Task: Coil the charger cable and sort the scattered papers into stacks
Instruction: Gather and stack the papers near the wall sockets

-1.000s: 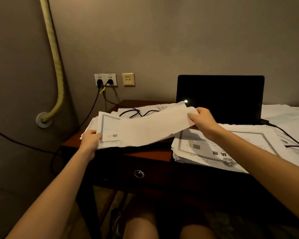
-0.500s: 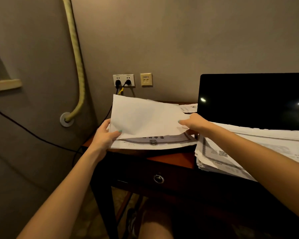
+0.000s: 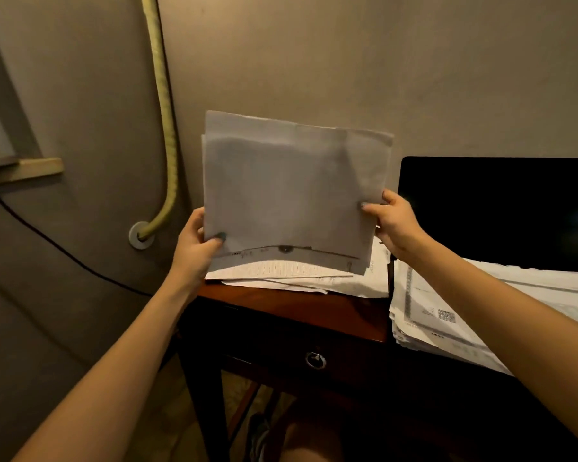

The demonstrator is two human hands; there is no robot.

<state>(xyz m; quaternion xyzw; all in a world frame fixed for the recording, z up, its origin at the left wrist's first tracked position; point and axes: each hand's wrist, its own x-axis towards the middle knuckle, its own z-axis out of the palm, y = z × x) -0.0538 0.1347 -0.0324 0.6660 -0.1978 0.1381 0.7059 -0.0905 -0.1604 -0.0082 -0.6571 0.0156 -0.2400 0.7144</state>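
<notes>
Both hands' grip pinches thin, creased paper sheets [image 3: 291, 191] upright.

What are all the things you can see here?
held papers: several, white, upright above the desk
loose papers: a few, white, flat on the desk beneath
paper stack: one, white, desk's right side
laptop: one, black, right, behind the stack
desk: one, reddish-brown, centre
drawer ring: one, silver, desk front
hose: one, yellow, left wall
cable: one, black, left wall
left hand: one, grips held papers' left edge
right hand: one, grips their right edge
</notes>
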